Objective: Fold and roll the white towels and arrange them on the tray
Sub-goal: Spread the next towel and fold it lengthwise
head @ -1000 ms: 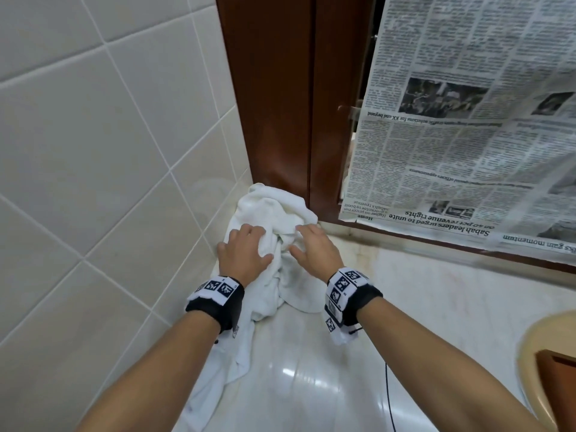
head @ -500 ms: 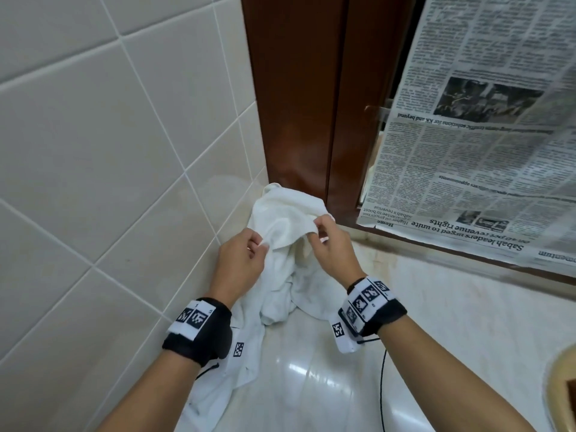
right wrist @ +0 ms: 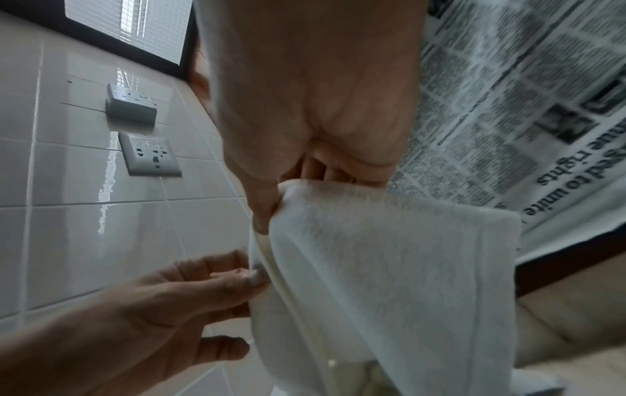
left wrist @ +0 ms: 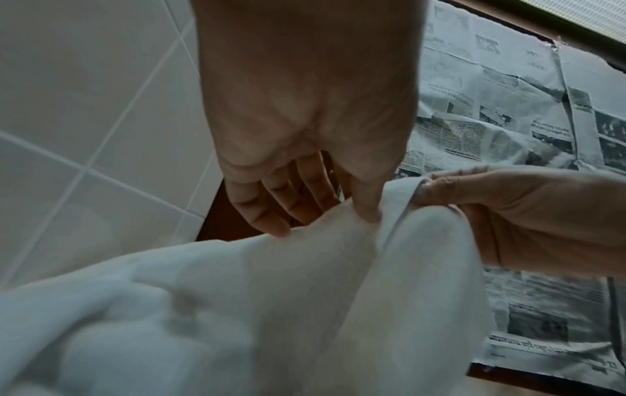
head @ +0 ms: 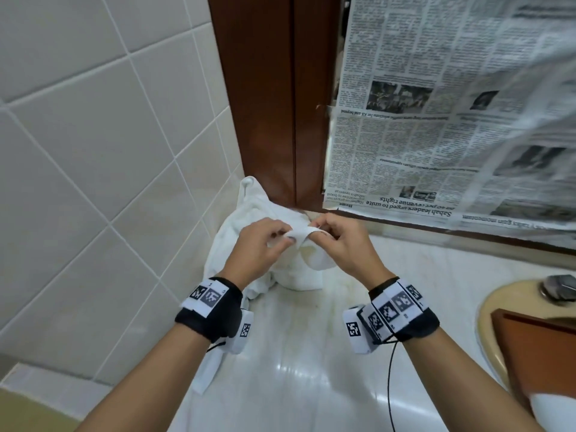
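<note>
A crumpled heap of white towels (head: 249, 213) lies in the corner where the tiled wall meets the wooden frame. Both hands hold one white towel (head: 300, 233) by its top edge, raised above the heap. My left hand (head: 274, 241) pinches the edge between thumb and fingers; in the left wrist view the same white towel (left wrist: 271, 294) hangs below that left hand (left wrist: 325, 214). My right hand (head: 324, 233) pinches the edge a few centimetres to the right, and the white towel (right wrist: 389, 268) drapes down from the right hand (right wrist: 271, 214). A wooden tray (head: 536, 347) shows its corner at the right edge.
A glossy marble counter (head: 296, 369) stretches under my arms. Newspaper (head: 436, 120) covers the window behind it. A beige basin (head: 486, 310) with a metal fitting (head: 558, 288) sits at the right, under the tray. Wall sockets (right wrist: 149, 155) are on the tiles.
Both hands went from pressing on the towel heap to pinching one towel's edge and lifting it off the heap, close together.
</note>
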`<state>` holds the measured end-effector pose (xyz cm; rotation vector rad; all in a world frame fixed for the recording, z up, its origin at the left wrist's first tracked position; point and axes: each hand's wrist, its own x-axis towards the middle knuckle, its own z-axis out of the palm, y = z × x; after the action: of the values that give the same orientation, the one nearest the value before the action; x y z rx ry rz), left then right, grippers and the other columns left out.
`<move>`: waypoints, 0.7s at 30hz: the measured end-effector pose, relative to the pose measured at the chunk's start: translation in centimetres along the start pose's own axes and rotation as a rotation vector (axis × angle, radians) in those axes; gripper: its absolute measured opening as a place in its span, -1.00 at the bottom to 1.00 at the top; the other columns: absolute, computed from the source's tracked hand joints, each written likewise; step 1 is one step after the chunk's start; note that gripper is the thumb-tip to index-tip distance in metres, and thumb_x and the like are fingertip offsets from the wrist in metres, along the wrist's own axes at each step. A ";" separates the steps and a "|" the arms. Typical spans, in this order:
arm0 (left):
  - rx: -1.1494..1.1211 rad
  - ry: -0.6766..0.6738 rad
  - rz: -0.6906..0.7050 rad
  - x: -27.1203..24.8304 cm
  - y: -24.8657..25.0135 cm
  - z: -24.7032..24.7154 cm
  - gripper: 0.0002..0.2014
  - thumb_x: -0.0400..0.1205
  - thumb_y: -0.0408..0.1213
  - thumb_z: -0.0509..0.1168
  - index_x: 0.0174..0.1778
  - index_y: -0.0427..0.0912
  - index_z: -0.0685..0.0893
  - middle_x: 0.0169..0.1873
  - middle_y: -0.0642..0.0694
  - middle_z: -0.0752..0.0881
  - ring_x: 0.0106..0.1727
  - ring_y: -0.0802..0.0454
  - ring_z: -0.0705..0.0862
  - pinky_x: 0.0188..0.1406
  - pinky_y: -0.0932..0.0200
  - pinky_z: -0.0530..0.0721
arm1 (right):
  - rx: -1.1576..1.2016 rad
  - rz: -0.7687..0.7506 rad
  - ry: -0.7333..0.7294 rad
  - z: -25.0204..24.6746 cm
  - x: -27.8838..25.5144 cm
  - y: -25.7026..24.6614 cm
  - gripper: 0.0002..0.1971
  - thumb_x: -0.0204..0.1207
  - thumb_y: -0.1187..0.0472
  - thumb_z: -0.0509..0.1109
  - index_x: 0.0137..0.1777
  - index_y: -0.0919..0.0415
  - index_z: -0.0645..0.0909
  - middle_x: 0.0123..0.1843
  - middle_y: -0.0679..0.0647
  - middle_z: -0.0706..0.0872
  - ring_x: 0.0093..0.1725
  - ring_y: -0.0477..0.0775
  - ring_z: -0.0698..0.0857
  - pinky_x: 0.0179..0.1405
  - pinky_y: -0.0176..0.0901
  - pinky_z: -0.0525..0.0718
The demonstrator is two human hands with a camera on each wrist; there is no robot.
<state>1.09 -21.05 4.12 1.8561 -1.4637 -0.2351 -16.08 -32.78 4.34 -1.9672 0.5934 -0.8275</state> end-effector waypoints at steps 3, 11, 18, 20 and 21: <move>-0.061 0.027 0.013 -1.8 1.1 0.3 -0.95 0.66 -0.20 0.42 -0.04 -0.05 0.78 -0.15 0.12 0.76 -0.06 0.18 0.66 -0.09 0.33 0.51 | -0.036 0.073 -0.094 -0.2 -2.6 1.5 -0.94 0.50 0.17 0.57 -0.14 0.14 0.77 -0.37 -0.04 0.68 -0.41 -0.20 0.51 -0.37 -0.31 0.44; -0.087 -0.042 -0.190 -8.1 1.4 0.3 -0.88 0.62 -0.08 0.42 -0.14 -0.03 0.73 -0.25 0.07 0.78 -0.15 0.16 0.69 -0.08 0.26 0.61 | -0.076 0.173 -0.043 -1.0 -10.0 3.0 -0.91 0.65 0.14 0.41 -0.06 0.07 0.72 -0.16 -0.10 0.75 -0.18 -0.20 0.65 -0.23 -0.44 0.49; -0.122 -0.202 -0.096 -10.4 5.6 2.1 -0.70 0.53 0.01 0.55 0.14 0.07 0.74 0.04 0.21 0.74 0.09 0.32 0.64 -0.04 0.58 0.47 | -0.065 0.112 -0.001 -3.7 -12.3 -1.6 -0.89 0.59 0.14 0.48 -0.10 0.16 0.75 -0.33 0.03 0.74 -0.39 -0.19 0.57 -0.35 -0.39 0.51; -0.125 -0.196 -0.038 -10.6 7.3 3.0 -0.73 0.54 -0.02 0.54 0.12 0.05 0.77 0.01 0.19 0.75 0.07 0.28 0.66 0.03 0.47 0.56 | -0.066 0.102 -0.009 -4.2 -13.3 -2.5 -0.89 0.58 0.15 0.50 -0.11 0.18 0.77 -0.34 0.01 0.74 -0.40 -0.20 0.58 -0.36 -0.38 0.51; -0.108 -0.177 0.002 -10.7 7.9 3.4 -0.79 0.58 -0.03 0.51 0.08 0.04 0.78 -0.04 0.16 0.77 0.03 0.23 0.68 0.06 0.29 0.63 | -0.066 0.101 -0.008 -4.6 -13.8 -2.8 -0.89 0.57 0.16 0.51 -0.12 0.18 0.77 -0.35 0.00 0.73 -0.41 -0.21 0.57 -0.37 -0.38 0.51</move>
<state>-10.33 -13.46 3.68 1.7830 -1.5393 -0.4787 -28.47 -24.58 4.11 -1.9818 0.7180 -0.7457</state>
